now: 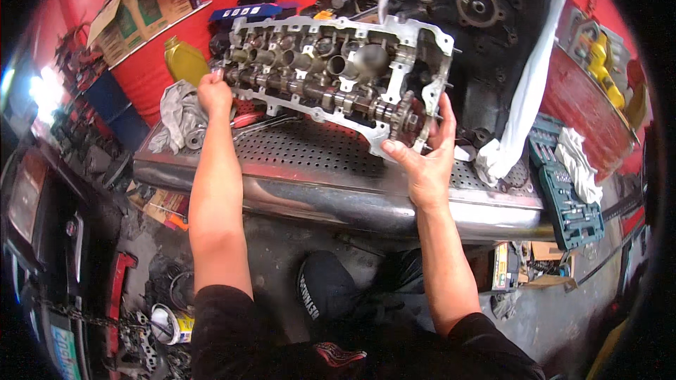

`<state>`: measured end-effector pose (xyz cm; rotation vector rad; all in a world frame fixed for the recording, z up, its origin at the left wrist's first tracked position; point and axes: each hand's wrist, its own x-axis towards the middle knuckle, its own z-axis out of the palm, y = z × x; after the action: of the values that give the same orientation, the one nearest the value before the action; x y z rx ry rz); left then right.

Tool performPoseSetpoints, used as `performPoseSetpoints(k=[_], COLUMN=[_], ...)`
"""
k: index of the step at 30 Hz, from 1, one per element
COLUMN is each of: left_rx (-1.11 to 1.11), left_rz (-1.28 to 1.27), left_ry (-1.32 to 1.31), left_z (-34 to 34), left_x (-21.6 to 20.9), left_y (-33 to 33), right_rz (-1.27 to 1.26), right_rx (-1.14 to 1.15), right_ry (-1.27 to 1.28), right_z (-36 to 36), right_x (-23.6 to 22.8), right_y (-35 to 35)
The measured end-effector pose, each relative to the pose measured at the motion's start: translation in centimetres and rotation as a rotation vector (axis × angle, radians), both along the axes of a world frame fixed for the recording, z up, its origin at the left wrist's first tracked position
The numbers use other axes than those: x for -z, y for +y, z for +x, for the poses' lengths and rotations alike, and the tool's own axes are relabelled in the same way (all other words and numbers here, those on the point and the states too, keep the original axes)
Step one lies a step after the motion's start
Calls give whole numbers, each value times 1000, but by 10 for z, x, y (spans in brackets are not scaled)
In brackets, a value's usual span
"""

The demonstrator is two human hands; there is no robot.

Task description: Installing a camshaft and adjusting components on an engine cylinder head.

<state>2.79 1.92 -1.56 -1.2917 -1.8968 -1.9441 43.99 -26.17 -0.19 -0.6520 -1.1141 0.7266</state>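
A long metal engine cylinder head (pixel 317 74) is held up, tilted, above a perforated metal workbench (pixel 310 148). Its camshaft and a row of round bores face me, and a toothed sprocket sits at its right end. My left hand (pixel 214 93) is closed around the left end. With the thumb below and fingers behind the edge, my right hand (pixel 431 162) grips the right end by the sprocket. The fingertips of both hands are partly hidden by the metal.
Behind on the right stands a dark engine block (pixel 479 49) draped with white cloth (pixel 539 77). A green socket set case (pixel 567 190) lies at the bench's right edge. Rags (pixel 182 116) and a yellow oil jug (pixel 184 62) are at the left. A car (pixel 35 218) stands far left.
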Motion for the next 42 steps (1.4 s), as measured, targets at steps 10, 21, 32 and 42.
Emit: performPoseSetpoints(k=[10,21,32,42], left_rx=[113,242,193,249], left_rz=[144,126,103,100], left_ry=[61,27,-16,-72], left_z=[-10,-30,-30,-23], left_x=[6,11,7,3], left_y=[2,10,5,-4], right_rz=[52,60,37,1], right_rx=[-8,-88,18,-91], right_ry=[-79,-3,-59,18], right_z=[4,4,3,4], right_x=[5,8,10,6], right_y=[1,4,4,2])
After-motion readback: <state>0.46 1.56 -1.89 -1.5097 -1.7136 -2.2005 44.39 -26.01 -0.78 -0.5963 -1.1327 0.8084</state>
